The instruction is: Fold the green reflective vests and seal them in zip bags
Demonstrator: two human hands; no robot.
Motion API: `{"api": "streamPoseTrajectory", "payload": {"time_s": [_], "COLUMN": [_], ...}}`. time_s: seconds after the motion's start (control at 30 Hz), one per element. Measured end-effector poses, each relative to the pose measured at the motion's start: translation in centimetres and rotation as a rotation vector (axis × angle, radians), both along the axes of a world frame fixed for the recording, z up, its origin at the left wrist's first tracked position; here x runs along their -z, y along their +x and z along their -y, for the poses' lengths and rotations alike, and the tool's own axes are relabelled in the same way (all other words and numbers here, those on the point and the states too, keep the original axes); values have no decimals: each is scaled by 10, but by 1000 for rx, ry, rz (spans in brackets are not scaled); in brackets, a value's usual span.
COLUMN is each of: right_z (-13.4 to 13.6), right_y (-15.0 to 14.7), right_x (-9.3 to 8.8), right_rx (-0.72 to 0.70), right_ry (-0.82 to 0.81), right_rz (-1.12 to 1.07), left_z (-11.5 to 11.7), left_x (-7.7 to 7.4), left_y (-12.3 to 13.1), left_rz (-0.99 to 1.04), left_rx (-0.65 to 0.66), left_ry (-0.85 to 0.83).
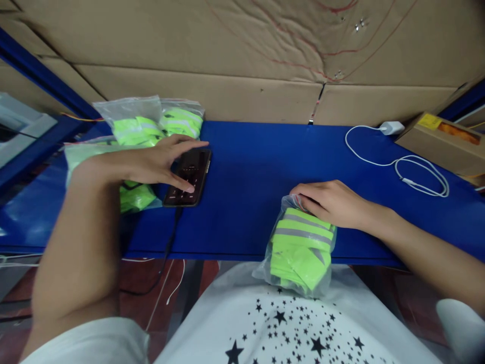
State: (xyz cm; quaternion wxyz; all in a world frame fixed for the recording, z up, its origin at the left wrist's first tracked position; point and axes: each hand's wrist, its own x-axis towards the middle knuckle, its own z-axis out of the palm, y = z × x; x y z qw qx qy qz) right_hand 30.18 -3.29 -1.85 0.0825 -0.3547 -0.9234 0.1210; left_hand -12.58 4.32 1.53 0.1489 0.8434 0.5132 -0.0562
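A dark smartphone [197, 174] with a lit screen lies on the blue table, a black cable running from its lower end. My left hand [162, 161] reaches over it with fingers apart, the thumb on the screen. At the table's front edge, my right hand [329, 202] pinches the top of a clear plastic bag [303, 247] that holds folded neon-yellow fabric with grey stripes. The bag hangs partly over the edge, against my shirt. Similar bags of neon fabric [181, 121] lie behind and under my left hand and forearm.
A white charger [392, 127] with a coiled white cable [424, 189] lies on the blue table [242, 202] at the right. Beside it stands a cardboard box [447, 144]. Cardboard panels [197, 91] rise along the back edge, and loose cables hang below the front edge.
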Motion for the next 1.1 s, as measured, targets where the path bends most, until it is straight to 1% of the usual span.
{"api": "streamPoseTrajectory", "payload": {"time_s": [0.07, 0.27, 0.53, 0.8, 0.9, 1.0, 1.1], "right_z": [0, -1, -1, -1, -1, -1, 0], "right_y": [0, 1, 1, 0, 0, 1, 0], "right_x": [0, 1, 0, 1, 0, 0, 0], "right_rx": [-3, -6, -8, -12, -10, -8, -2], "right_ry": [-4, -5, -16, -2, -7, -16, -23], "right_rz": [2, 13, 13, 9, 11, 10, 11], "left_z": [-1, -1, -5, -10, -10, -7, -1], "left_x": [-1, -8, -2, 3, 3, -1, -6], "left_y": [-2, -8, 7, -13, -11, -6, -6], "left_rz": [12, 54, 24, 23, 27, 38, 17], "left_rx": [-3, -67, -96, -73, -69, -72, -62], "left_ry": [0, 100, 95, 126, 119, 115, 26]}}
